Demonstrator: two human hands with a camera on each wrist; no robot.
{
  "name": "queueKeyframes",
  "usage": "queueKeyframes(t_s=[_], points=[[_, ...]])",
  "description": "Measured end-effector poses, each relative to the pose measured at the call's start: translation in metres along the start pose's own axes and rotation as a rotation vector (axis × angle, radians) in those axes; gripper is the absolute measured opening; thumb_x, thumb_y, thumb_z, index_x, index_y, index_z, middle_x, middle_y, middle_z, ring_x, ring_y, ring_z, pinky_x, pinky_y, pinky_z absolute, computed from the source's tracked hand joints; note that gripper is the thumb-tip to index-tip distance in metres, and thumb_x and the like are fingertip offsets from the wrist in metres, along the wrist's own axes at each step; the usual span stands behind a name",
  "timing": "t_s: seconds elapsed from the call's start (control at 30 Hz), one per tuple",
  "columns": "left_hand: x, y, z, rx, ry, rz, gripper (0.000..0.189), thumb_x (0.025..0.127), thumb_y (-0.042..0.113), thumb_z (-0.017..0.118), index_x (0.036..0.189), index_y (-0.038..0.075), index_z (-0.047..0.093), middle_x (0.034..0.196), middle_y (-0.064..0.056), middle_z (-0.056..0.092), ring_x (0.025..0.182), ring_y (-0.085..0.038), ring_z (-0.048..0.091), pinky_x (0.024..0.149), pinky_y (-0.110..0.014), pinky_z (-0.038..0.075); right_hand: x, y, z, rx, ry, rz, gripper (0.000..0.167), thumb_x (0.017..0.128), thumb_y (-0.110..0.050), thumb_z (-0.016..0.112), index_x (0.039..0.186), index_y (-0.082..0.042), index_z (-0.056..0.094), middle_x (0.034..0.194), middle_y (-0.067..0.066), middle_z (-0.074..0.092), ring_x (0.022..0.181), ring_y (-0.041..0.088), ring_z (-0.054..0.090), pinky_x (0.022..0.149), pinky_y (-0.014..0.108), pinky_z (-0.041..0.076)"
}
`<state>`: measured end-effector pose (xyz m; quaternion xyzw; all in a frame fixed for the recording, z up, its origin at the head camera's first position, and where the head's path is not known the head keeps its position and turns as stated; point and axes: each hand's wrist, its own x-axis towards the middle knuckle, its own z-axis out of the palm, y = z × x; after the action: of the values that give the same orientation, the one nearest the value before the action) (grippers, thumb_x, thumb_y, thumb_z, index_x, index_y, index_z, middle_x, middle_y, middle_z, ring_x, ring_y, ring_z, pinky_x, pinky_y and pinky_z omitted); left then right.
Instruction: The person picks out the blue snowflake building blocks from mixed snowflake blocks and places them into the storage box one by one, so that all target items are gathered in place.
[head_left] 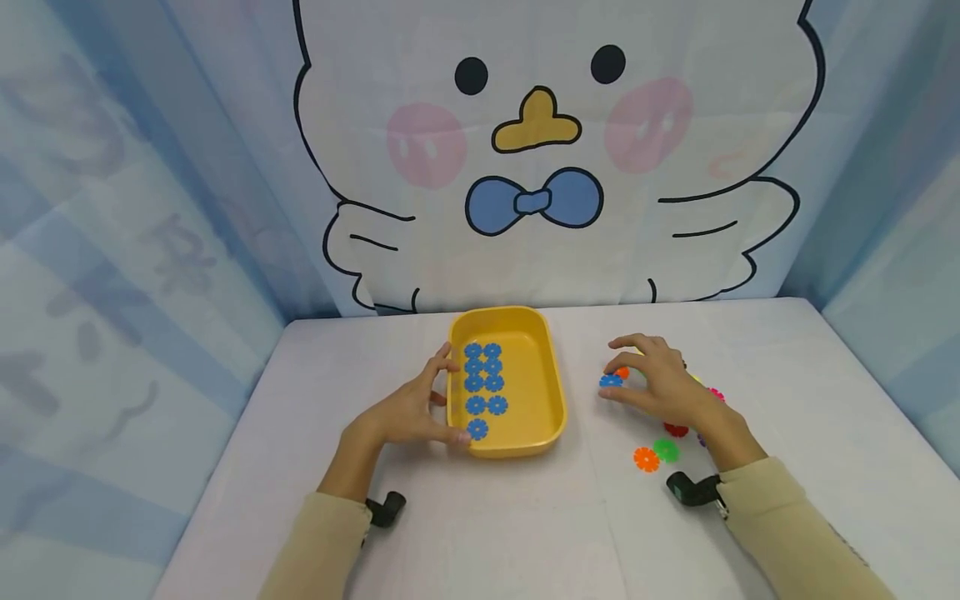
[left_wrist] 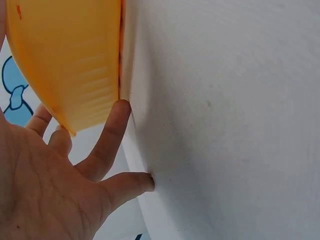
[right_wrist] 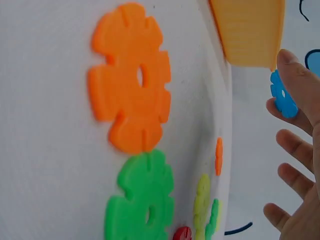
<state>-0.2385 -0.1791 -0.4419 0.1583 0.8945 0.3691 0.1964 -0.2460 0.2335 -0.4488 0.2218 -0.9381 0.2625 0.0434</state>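
Observation:
A yellow tray (head_left: 528,383) holds several blue flower-shaped plastic discs (head_left: 476,405), set out in two columns along its left side. My left hand (head_left: 412,408) touches the tray's left side with spread fingers, the thumb at the near-left corner. In the left wrist view, one fingertip (left_wrist: 120,107) meets the tray's bottom edge. Right of the tray, my right hand (head_left: 656,383) pinches another blue flower-shaped disc (right_wrist: 283,95) between thumb and index finger. The right wrist view shows this disc raised off the table, its other fingers spread apart.
An orange disc (head_left: 647,459) and a green disc (head_left: 666,451) lie on the white table near my right wrist. A red disc (head_left: 676,430) and several other coloured ones are partly hidden beneath the right hand. A cartoon-printed curtain (head_left: 540,258) hangs behind the table.

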Motion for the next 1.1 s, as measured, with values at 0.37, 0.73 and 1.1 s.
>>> queueKeyframes(t_s=[0.37,0.73,1.1], points=[[0.0,0.0,-0.002,0.012,-0.001,0.002,0.121,0.065,0.054,0.094,0.16,0.029,0.022,0.17,0.023,-0.001,0.121,-0.019,0.059,0.099,-0.039,0.054,0.011,-0.018,0.0,0.056,0.054,-0.043,0.022,0.086,-0.036,0.084,0.1,-0.023,0.075,0.143,0.009,0.052,0.133,0.041,0.037,0.1,0.062,0.03],[0.0,0.002,-0.002,0.01,0.013,-0.011,0.129,0.066,0.051,0.095,0.163,0.031,0.013,0.169,0.015,0.018,0.119,-0.018,0.059,0.099,-0.041,0.054,0.029,-0.04,-0.001,0.123,0.027,-0.09,0.023,0.087,-0.038,0.083,0.104,-0.025,0.074,0.145,0.007,0.052,0.138,0.037,0.034,0.106,0.064,0.027],[-0.001,0.003,-0.002,-0.002,0.013,-0.017,0.132,0.066,0.052,0.095,0.164,0.031,0.01,0.169,0.012,0.023,0.119,-0.018,0.059,0.099,-0.042,0.054,0.041,-0.062,0.012,0.189,0.008,-0.161,0.022,0.087,-0.035,0.084,0.104,-0.024,0.074,0.14,0.009,0.056,0.132,0.032,0.039,0.107,0.062,0.028]])
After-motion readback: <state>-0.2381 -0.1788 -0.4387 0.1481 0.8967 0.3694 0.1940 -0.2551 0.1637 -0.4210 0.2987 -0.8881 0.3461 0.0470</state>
